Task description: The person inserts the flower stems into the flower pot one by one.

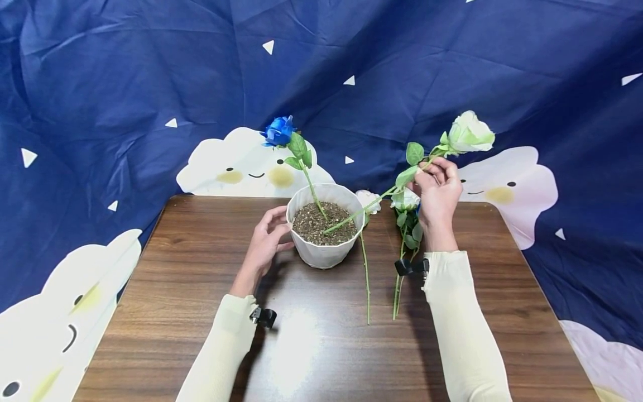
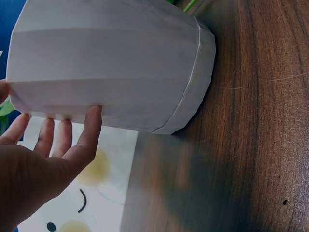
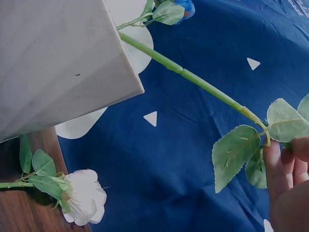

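A white faceted flowerpot (image 1: 325,255) full of brown soil (image 1: 313,226) stands on the table. My left hand (image 1: 266,240) touches its left side, the fingers spread along the wall in the left wrist view. With my right hand (image 1: 438,192) I pinch a white-green rose (image 1: 469,134) by its stem, just below the bloom and among the leaves. That stem slants down leftward over the pot's rim, its lower end at the soil. A blue rose (image 1: 279,132) stands in the pot, leaning left.
On the wooden table (image 1: 201,268), a white rose (image 3: 84,197) lies right of the pot, its stem toward the front. Farther right, beneath my right forearm, lie more roses (image 1: 404,201) with leafy stems. Behind the table hangs a blue cloth (image 1: 321,67) with clouds and triangles.
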The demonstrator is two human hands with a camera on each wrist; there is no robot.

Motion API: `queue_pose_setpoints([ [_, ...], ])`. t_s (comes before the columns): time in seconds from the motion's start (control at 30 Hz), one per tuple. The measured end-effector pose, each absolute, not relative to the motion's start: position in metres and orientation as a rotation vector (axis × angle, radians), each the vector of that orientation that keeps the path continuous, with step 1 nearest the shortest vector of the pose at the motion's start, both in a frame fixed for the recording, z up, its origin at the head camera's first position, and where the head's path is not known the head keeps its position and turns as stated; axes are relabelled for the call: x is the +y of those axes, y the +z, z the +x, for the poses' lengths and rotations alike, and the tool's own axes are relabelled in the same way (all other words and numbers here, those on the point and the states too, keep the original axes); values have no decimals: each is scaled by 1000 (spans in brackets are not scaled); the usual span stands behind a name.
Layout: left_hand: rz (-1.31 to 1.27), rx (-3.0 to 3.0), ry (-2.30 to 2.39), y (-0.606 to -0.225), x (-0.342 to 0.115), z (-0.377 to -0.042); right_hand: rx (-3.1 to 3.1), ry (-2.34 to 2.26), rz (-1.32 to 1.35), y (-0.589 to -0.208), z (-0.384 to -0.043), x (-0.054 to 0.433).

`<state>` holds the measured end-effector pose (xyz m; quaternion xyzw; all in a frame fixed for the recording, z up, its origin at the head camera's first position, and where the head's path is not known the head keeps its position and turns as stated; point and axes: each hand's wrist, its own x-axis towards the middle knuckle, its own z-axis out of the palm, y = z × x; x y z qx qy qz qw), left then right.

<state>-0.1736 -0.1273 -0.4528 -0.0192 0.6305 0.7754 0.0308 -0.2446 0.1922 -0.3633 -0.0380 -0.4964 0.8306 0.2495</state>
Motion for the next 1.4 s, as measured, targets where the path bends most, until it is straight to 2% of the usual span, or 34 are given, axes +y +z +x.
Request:
queue_pose_setpoints([
  [1.07,-78,1933,2395,-453,-127,-176,-1622,1897,159,-359,-256,151],
  [1.4,-74,1934,2396,-453,-128,-175,-1753,1933,208,-354,-251,142],
])
